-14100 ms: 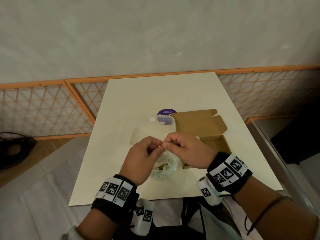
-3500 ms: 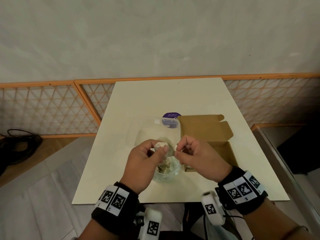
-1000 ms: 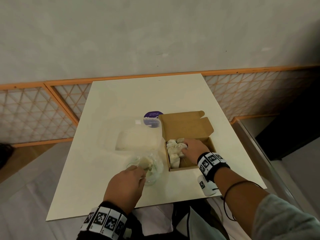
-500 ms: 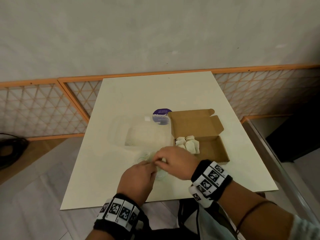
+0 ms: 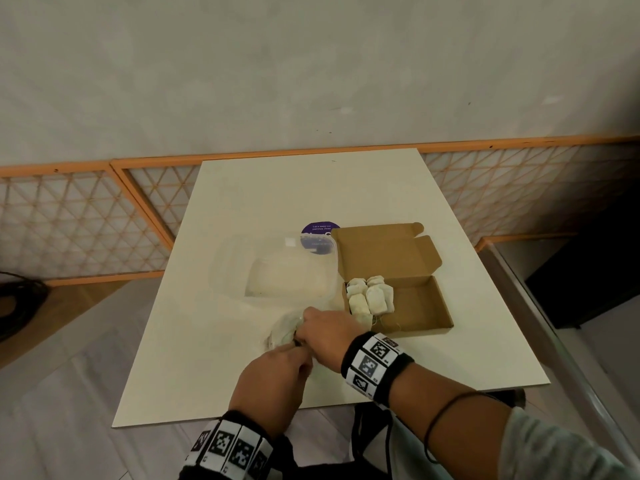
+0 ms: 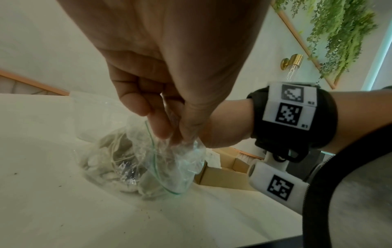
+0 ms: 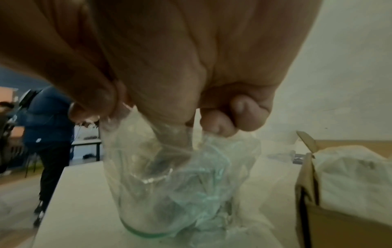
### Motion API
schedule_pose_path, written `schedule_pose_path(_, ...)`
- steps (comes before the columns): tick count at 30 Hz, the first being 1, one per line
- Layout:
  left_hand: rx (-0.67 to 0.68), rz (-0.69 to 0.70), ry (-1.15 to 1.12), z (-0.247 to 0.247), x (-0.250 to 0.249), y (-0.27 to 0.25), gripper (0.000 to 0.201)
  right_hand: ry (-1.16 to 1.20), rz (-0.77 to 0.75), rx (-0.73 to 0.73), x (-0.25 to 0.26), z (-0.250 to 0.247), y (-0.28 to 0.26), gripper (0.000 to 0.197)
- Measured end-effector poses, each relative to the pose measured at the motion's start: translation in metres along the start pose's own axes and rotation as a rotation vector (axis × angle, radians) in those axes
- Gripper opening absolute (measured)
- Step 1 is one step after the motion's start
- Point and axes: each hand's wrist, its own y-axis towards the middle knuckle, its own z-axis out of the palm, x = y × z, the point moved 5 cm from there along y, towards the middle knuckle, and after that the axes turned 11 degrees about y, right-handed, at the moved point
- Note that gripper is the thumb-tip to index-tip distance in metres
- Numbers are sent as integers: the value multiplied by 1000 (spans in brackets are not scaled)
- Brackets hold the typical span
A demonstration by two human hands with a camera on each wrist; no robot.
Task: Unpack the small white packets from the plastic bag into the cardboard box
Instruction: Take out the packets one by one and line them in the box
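Packets (image 6: 110,161), small, white, soft and light with loose strings likely to snag, sit in the thin clear plastic bag (image 6: 148,159) near the bench's front edge, beside the brown cardboard box (image 5: 408,299); left hand (image 5: 273,375) pinches its rim while right hand (image 5: 329,332) reaches inside, best pinching packet bodies.

Clear tub (image 5: 277,268), perhaps purple-labelled lid (image 5: 320,237)

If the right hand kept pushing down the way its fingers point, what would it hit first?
Probably the packets left in the plastic bag: the right hand already has fingers inside its mouth, pointing down. Below lies the table. Depth is unclear.
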Motion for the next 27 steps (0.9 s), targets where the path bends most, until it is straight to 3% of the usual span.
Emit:
schedule_pose_path(4,8,-94,-56,-6,9,4,19,222,-10,-120,-2,-18,-13,22)
schedule_pose_path(7,-30,-184,-268,-14,16,3,17,335,-45,-212,-4,-37,-28,25)
schedule_pose_path(10,-166,-261,-403,-30,18,2,38,398,-119,-241,-4,-49,-41,23)
schedule_pose_path(12,-157,-239,-507,-37,15,5,53,467,-151,-262,-4,-55,-46,22)
schedule_pose_path(16,-53,-135,-719,-44,7,15,19,672,-168,-355,-4,-68,-51,17)
schedule_pose_path(22,-81,-209,-910,-50,13,14,11,1050,-66,-459,-13,-80,-56,8)
schedule_pose_path(27,-94,-222,-1000,-48,16,13,11,1097,-68,-484,-15,-83,-57,12)
